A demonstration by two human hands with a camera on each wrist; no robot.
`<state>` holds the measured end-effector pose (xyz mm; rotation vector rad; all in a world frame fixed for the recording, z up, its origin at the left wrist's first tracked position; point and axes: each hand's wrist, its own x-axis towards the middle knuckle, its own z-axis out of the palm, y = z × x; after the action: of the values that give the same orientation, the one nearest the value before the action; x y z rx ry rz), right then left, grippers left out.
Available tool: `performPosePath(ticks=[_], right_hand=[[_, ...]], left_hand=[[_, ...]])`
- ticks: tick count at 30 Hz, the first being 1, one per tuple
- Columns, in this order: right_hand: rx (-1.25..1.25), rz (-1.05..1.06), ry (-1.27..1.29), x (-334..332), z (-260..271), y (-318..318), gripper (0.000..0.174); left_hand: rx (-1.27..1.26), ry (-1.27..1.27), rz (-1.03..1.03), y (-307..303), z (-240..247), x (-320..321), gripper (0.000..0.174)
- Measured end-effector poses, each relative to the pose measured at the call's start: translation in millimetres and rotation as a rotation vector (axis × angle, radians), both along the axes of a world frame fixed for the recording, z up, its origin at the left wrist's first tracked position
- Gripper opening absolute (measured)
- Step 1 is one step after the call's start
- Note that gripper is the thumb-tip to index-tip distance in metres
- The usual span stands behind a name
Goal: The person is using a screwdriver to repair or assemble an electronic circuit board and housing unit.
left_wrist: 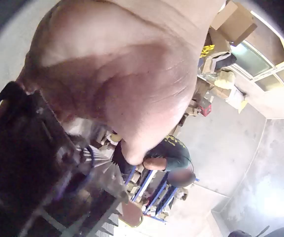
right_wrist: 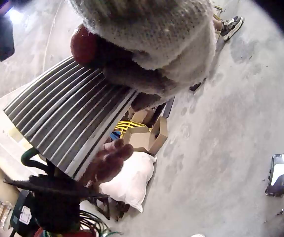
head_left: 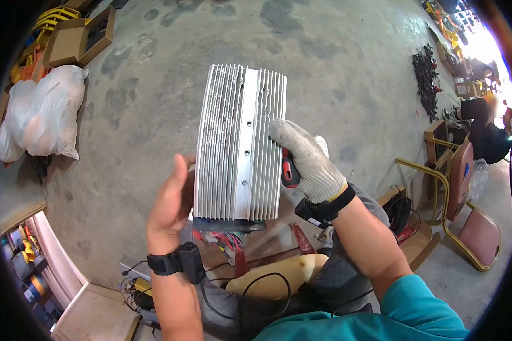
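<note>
A finned silver metal block (head_left: 246, 142), with holes down its smooth centre strip, is held up before the body in the head view. My bare left hand (head_left: 170, 199) grips its left side, thumb pointing up and fingers hidden behind; in the right wrist view fingers (right_wrist: 107, 160) show at its far edge. My gloved right hand (head_left: 313, 165) grips the right edge, thumb across the fins, and also holds a red-and-black handle (head_left: 290, 169) against the palm. Below the fins is a dark part (head_left: 227, 224) with coloured wires (head_left: 224, 241) under it.
White plastic bags (head_left: 45, 113) and an open carton (head_left: 68, 42) lie at the left. Chairs (head_left: 461, 176) stand at the right. A red-legged stool with a pale seat (head_left: 279, 275) is between the knees. In the right wrist view a dark-framed panel (right_wrist: 278, 175) lies on the floor.
</note>
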<state>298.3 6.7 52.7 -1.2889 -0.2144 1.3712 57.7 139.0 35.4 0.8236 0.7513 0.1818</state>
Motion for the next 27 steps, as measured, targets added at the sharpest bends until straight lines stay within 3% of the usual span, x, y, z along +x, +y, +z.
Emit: performPosePath(ticks=[1,2,3,6,7,10,11,13,16,21,27], right_hand=[[-0.003,-0.03,-0.006,-1,0,1,0.066],[-0.003,-0.032,-0.008,0,0,1,0.066],[0.035,-0.047,-0.008,2,0,2,0.064],[0.09,-0.103,0.012,9,-5,4,0.062],[0.104,-0.134,0.036,11,-7,5,0.062],[0.11,-0.191,0.05,19,-8,10,0.061],[0.11,-0.193,0.045,22,-10,10,0.061],[0.078,-0.264,-0.056,28,-15,11,0.058],[0.089,-0.301,-0.082,34,-23,11,0.055],[0.139,-0.352,0.009,18,-14,18,0.053],[0.067,-0.327,-0.022,8,-39,22,0.065]], left_hand=[[-0.08,0.04,0.067,4,1,1,0.076],[0.008,0.18,0.209,5,6,1,0.071],[0.009,0.176,0.204,5,14,3,0.071],[0.286,0.348,0.68,2,14,-4,0.063],[0.284,0.337,0.674,2,14,-14,0.063],[0.085,-0.133,0.384,-7,28,-27,0.056],[0.082,-0.139,0.382,-16,41,-23,0.056],[-0.01,-0.192,0.167,-37,60,-11,0.051],[0.028,-0.075,0.312,-70,69,17,0.059],[-0.16,-0.172,0.417,-74,52,30,0.065],[-0.188,-0.107,0.463,-64,37,33,0.071]])
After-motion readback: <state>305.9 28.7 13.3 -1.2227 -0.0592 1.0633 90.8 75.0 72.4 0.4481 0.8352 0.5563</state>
